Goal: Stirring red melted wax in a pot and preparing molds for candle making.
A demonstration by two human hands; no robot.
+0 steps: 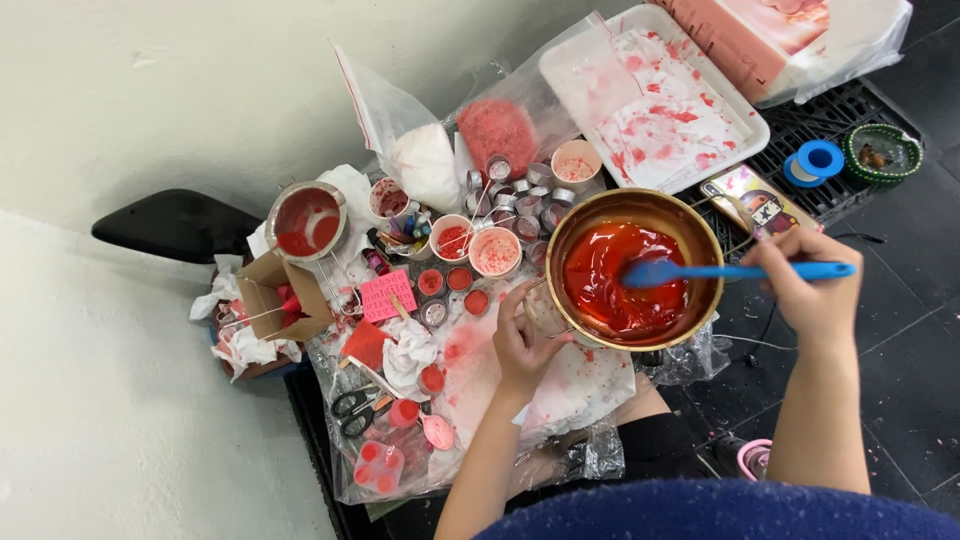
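The left hand [522, 345] grips the handle of the pot [634, 268], fingers curled around it at the pot's left edge. The right hand [810, 285] is closed on the blue spatula [735, 271], whose blade dips into the red liquid filling the pot. The pot sits on the plastic-covered worktop [590, 385], stained with red splashes.

Left of the left hand lie scissors [355, 408], crumpled tissue [408, 355] and small round tins [446, 281] filled with red. Beyond those stand paper cups [494, 251] with red residue and a smaller metal pot [307, 220] holding red liquid, beside a torn cardboard box [272, 295].

Further off lie a bag of white flakes [425, 165], a bag of red flakes [497, 132] and a white tray [655, 95] smeared red. Past the right hand sit a blue tape roll [817, 160] and a green bowl [882, 153] on the dark floor.
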